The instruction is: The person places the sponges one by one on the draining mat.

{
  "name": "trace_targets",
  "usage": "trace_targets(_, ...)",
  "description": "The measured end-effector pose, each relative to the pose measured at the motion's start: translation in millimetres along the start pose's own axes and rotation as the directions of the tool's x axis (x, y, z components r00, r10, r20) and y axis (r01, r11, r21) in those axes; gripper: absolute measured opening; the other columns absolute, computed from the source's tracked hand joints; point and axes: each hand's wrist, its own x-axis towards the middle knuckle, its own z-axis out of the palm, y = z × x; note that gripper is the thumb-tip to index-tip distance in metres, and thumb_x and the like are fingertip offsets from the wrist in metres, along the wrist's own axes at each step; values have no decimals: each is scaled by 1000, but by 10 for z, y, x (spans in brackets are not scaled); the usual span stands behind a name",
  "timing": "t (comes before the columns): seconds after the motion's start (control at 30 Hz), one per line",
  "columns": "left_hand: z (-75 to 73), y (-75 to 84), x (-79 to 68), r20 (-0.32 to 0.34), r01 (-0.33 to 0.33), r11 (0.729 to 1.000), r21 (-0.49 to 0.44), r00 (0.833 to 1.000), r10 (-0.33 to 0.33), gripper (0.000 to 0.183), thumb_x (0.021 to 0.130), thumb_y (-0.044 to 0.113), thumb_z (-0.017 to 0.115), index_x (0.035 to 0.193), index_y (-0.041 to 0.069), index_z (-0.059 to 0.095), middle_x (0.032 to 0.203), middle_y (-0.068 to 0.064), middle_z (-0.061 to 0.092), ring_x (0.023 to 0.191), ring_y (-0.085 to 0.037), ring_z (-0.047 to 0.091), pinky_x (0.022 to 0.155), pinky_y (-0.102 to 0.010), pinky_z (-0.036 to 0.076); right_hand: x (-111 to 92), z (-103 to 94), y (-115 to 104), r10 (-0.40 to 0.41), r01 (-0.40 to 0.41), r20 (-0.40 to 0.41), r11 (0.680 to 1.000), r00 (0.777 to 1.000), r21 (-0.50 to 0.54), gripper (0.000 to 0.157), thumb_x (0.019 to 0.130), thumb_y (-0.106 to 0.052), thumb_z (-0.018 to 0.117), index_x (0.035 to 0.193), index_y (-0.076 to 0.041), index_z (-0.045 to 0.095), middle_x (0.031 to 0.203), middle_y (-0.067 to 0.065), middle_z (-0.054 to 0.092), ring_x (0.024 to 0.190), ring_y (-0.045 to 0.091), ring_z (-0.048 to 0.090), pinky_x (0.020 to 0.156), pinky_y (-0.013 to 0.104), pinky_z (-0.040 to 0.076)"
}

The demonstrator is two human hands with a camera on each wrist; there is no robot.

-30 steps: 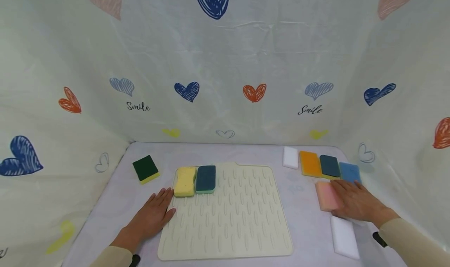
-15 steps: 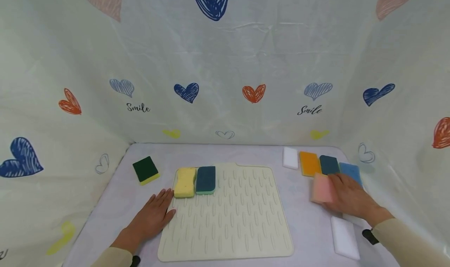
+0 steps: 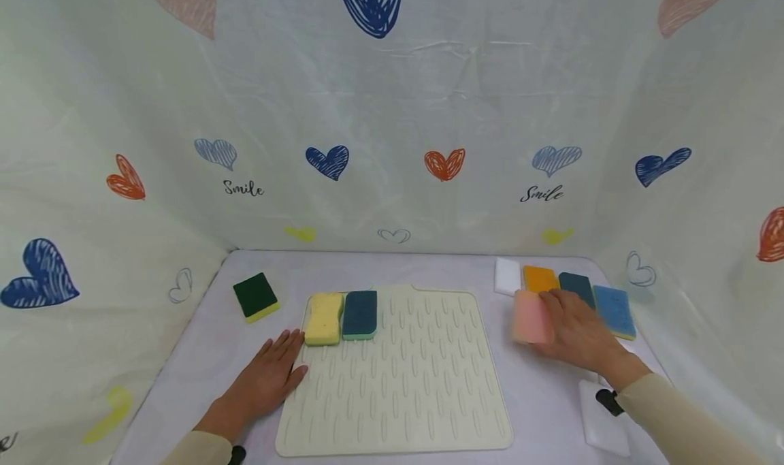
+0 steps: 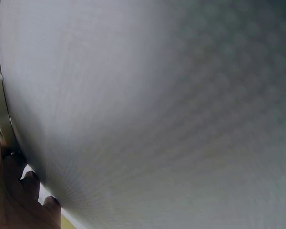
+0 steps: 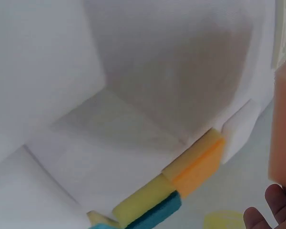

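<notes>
A pink sponge (image 3: 533, 317) is gripped by my right hand (image 3: 572, 329), just right of the cream ribbed mat (image 3: 429, 383). In the right wrist view the same pink sponge (image 5: 283, 131) shows at the right edge, fingertips beneath it. My left hand (image 3: 263, 376) lies flat with straight fingers at the mat's left edge, thumb over its border. On the mat's back left corner sit a yellow sponge (image 3: 323, 319) and a dark teal sponge (image 3: 360, 314), side by side. Only part of the left hand (image 4: 28, 200) shows in the left wrist view.
A dark green and yellow sponge (image 3: 256, 296) lies back left. Along the back right stand a white sponge (image 3: 507, 276), an orange one (image 3: 540, 278), a teal one (image 3: 578, 288) and a blue one (image 3: 614, 310). Another white sponge (image 3: 600, 421) lies under the right forearm.
My right hand has lifted the pink sponge off the table and carried it left, towards the mat. The left hand has stayed in place.
</notes>
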Motion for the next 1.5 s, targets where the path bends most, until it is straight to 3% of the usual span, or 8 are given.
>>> trace_targets(0.3,-15,19,1,3,-15,1000,-14,1000,15,73,110,46,51,164,0,33,171,-18,34,160,-40,28,128,-63,25,227,47,-242,-134,134,-98,991,986,-5,94,69,-45,95,135,5,51,125,26,58,111,42,59,95,58,56)
trace_targets(0.73,-6,-2,21,-32,-40,999,-30,999,39,72,111,45,50,163,-1,34,169,-20,36,158,-41,31,127,-63,27,500,60,-562,-139,139,-6,990,990,14,95,79,-58,86,143,1,48,135,22,55,122,40,54,110,58,48)
trace_targets(1.5,-17,-24,-14,2,-21,999,-29,1000,21,72,110,44,53,164,1,33,170,-18,35,159,-40,30,127,-62,27,947,391,-1277,-219,218,-2,973,976,81,87,80,-58,82,140,-1,54,131,17,58,121,35,57,105,52,50)
